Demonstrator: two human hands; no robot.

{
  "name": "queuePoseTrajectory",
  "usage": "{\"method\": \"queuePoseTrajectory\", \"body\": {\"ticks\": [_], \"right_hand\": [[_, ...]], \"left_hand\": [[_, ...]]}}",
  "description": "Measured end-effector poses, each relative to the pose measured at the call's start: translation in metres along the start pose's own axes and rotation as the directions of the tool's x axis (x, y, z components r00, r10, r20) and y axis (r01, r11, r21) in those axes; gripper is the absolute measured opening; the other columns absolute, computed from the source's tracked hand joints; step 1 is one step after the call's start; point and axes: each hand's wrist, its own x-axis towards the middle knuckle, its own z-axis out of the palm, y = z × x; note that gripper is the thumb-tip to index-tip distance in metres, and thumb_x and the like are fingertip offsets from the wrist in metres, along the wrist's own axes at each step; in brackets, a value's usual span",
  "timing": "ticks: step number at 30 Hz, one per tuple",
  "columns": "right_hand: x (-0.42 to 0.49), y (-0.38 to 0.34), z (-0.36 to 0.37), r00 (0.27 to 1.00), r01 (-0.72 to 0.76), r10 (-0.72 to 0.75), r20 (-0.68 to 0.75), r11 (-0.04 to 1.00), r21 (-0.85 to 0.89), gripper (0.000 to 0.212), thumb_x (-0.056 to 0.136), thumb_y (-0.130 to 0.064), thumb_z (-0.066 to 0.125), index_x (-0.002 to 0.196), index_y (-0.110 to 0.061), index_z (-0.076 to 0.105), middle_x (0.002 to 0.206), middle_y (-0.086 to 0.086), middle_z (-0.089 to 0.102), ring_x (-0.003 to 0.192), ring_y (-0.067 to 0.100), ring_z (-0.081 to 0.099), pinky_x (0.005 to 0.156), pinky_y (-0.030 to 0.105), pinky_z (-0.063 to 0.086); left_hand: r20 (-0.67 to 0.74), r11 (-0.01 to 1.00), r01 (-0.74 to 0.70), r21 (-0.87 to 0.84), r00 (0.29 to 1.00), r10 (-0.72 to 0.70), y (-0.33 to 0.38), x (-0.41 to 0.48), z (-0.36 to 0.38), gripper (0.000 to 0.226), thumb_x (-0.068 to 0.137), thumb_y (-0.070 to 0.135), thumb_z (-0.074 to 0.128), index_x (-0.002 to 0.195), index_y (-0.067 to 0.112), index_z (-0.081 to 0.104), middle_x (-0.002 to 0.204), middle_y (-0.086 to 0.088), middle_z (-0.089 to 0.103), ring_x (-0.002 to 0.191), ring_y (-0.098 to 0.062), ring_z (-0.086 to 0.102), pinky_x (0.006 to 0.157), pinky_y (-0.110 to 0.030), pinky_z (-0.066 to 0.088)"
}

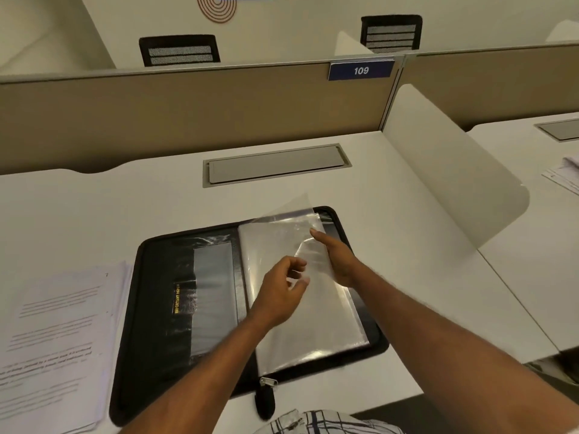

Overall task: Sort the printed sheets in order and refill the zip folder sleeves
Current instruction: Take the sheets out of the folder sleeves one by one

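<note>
A black zip folder lies open on the desk, with a stack of clear sleeves on its right half. One clear sleeve is lifted, its far corner up in the air. My left hand has curled fingers and thumb that pinch the near edge of this lifted sleeve. My right hand lies against the sleeve's underside with the index finger straight; its thumb is hidden. A thick stack of printed sheets lies on the desk left of the folder.
The folder's zip pull hangs over the desk's front edge. A grey cable hatch sits behind the folder. A white divider bounds the desk on the right; more papers lie beyond it. A partition marked 109 stands behind.
</note>
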Motion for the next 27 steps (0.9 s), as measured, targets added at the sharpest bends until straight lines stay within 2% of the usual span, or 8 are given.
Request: {"method": "queuePoseTrajectory", "body": {"ticks": [2,4,8,12,17,22,24,27], "right_hand": [[0.015,-0.004,-0.004,0.999,-0.04,0.039,-0.026,0.999,-0.034,0.056,0.085,-0.051,0.068,0.12,-0.007,0.068,0.11,0.016,0.07,0.102,0.033,0.067,0.099,0.045,0.05],[0.028,-0.008,-0.008,0.998,-0.054,0.053,-0.042,0.998,-0.044,0.047,0.088,-0.047,0.067,0.116,-0.01,0.07,0.107,0.014,0.073,0.099,0.03,0.07,0.096,0.042,0.053],[0.048,-0.025,-0.008,0.997,-0.042,0.04,-0.06,0.999,-0.03,0.017,0.093,-0.029,0.064,0.099,-0.014,0.07,0.087,0.004,0.07,0.071,0.013,0.069,0.063,0.025,0.055],[0.064,-0.036,-0.011,0.996,0.036,-0.052,-0.069,0.976,-0.214,0.017,0.085,-0.004,0.071,0.102,-0.004,0.071,0.099,0.012,0.07,0.091,0.027,0.068,0.076,0.036,0.054],[0.071,-0.042,-0.02,0.984,0.059,-0.113,-0.135,0.935,-0.35,0.033,0.077,0.015,0.066,0.085,-0.017,0.069,0.084,0.008,0.066,0.079,0.025,0.062,0.075,0.04,0.052],[0.086,-0.045,-0.021,0.977,0.089,-0.168,-0.134,0.883,-0.46,0.033,0.076,0.013,0.068,0.101,-0.008,0.067,0.095,0.009,0.069,0.084,0.027,0.066,0.082,0.045,0.058],[0.093,-0.047,-0.02,0.97,0.089,-0.188,-0.153,0.862,-0.499,0.025,0.08,0.008,0.07,0.102,-0.002,0.066,0.094,0.014,0.066,0.078,0.027,0.066,0.077,0.046,0.059],[0.097,-0.044,-0.023,0.964,0.063,-0.192,-0.185,0.839,-0.541,0.014,0.089,0.001,0.065,0.102,0.003,0.065,0.09,0.015,0.065,0.068,0.022,0.065,0.063,0.033,0.057]], "left_hand": [[-0.145,0.976,-0.08,0.203,0.983,0.111,-0.018,-0.007,-0.008,0.033,0.091,0.023,0.067,0.121,0.026,0.054,0.121,0.014,0.051,0.11,0.003,0.05,0.093,-0.016,0.043],[-0.188,0.939,-0.041,0.342,0.976,0.111,-0.036,-0.01,-0.018,0.044,0.09,0.031,0.067,0.13,0.027,0.051,0.136,0.009,0.042,0.127,-0.007,0.04,0.108,-0.029,0.036],[-0.044,0.886,0.089,0.454,0.996,-0.078,-0.062,-0.018,-0.028,0.06,0.091,0.048,0.062,0.144,0.035,0.039,0.16,0.006,0.02,0.148,-0.017,0.014,0.119,-0.044,0.022],[0.061,0.851,0.011,0.525,0.997,-0.051,-0.071,-0.019,-0.022,0.065,0.091,0.054,0.058,0.149,0.037,0.032,0.164,0.01,0.011,0.151,-0.013,0.003,0.122,-0.044,0.014],[0.177,0.786,-0.084,0.612,0.984,-0.032,-0.071,-0.013,-0.013,0.067,0.092,0.057,0.054,0.15,0.036,0.028,0.164,0.009,0.009,0.151,-0.01,-0.006,0.122,-0.042,0.0],[0.256,0.672,-0.161,0.723,0.966,-0.044,-0.071,-0.008,-0.005,0.074,0.09,0.067,0.047,0.152,0.038,0.019,0.165,0.009,-0.003,0.15,-0.011,-0.015,0.12,-0.051,-0.008],[0.267,0.639,-0.17,0.75,0.962,-0.057,-0.071,-0.007,-0.002,0.079,0.088,0.071,0.044,0.154,0.037,0.014,0.165,0.008,-0.009,0.149,-0.014,-0.018,0.118,-0.055,-0.01],[0.291,0.583,-0.183,0.792,0.952,-0.096,-0.073,-0.007,0.006,0.093,0.084,0.081,0.035,0.156,0.035,0.0,0.161,0.006,-0.027,0.146,-0.019,-0.029,0.114,-0.062,-0.016]]}}
